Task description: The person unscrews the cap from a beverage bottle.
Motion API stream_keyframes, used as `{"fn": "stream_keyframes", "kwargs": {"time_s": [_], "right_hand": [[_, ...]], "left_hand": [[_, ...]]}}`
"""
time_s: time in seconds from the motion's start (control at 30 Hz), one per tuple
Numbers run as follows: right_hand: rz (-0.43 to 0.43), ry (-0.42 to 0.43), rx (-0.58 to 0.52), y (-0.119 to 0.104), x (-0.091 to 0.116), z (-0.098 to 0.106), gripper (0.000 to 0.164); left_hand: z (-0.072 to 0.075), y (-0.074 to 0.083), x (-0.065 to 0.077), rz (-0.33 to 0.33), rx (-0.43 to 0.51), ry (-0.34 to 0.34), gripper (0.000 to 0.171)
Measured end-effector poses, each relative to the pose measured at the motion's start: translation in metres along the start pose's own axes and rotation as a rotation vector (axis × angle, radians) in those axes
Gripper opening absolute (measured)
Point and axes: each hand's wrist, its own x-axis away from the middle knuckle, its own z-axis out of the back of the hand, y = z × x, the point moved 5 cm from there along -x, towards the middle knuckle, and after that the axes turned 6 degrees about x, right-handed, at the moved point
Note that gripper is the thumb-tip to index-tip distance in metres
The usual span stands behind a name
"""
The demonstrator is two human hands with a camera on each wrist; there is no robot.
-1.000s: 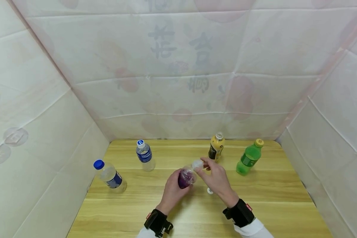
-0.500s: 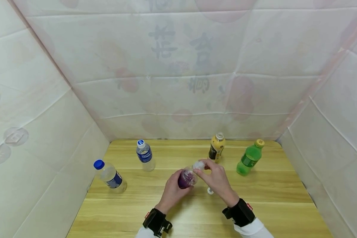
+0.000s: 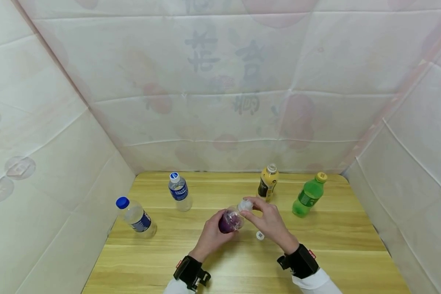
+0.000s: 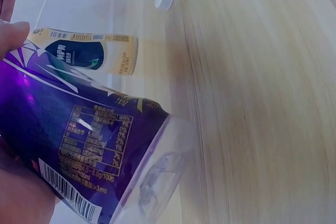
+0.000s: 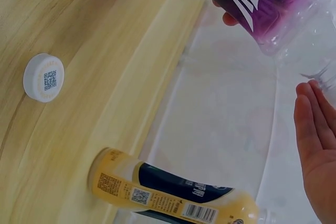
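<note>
My left hand [image 3: 209, 237] grips a clear plastic bottle with a purple label [image 3: 227, 222], tilted and held above the table. Its printed side and clear base fill much of the left wrist view. At the bottle's top end, my right hand [image 3: 270, 222] pinches a translucent white cap [image 3: 245, 205] between thumb and fingers. The right wrist view cuts this cap off at its edge, but the right hand's fingertips [image 5: 310, 90] show there close to the bottle's clear neck. On the table below the right hand lies a loose white cap [image 3: 260, 235] with a printed code.
Behind my right hand stands a yellow bottle [image 3: 268, 181] with an uncapped mouth. A green bottle [image 3: 308, 197] with a yellow cap is farther right. Two clear blue-labelled bottles, one white-capped [image 3: 179, 192] and one blue-capped [image 3: 137, 218], stand left. Cloth walls [image 3: 220, 114] border the wooden table [image 3: 334, 261].
The right hand and pinched cap have shifted slightly to the right and turned a little at the bottle's top. More of the loose cap on the table shows now. The left hand keeps its grip.
</note>
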Motion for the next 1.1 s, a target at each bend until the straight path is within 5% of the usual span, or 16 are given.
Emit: {"fn": "stream_keyframes", "kwargs": {"time_s": [0.63,0.87,1.1], "right_hand": [[-0.053,-0.187,-0.165,0.004,0.000,-0.004,0.041],[-0.147,-0.140,-0.118,0.008,0.001,-0.005,0.058],[-0.264,-0.036,0.084,0.010,0.001,-0.008,0.063]], "left_hand": [[0.001,0.000,-0.001,-0.020,0.017,-0.061,0.069],[0.002,0.000,-0.002,-0.032,-0.069,-0.004,0.070],[0.005,0.000,-0.001,-0.064,-0.185,0.075,0.068]]}}
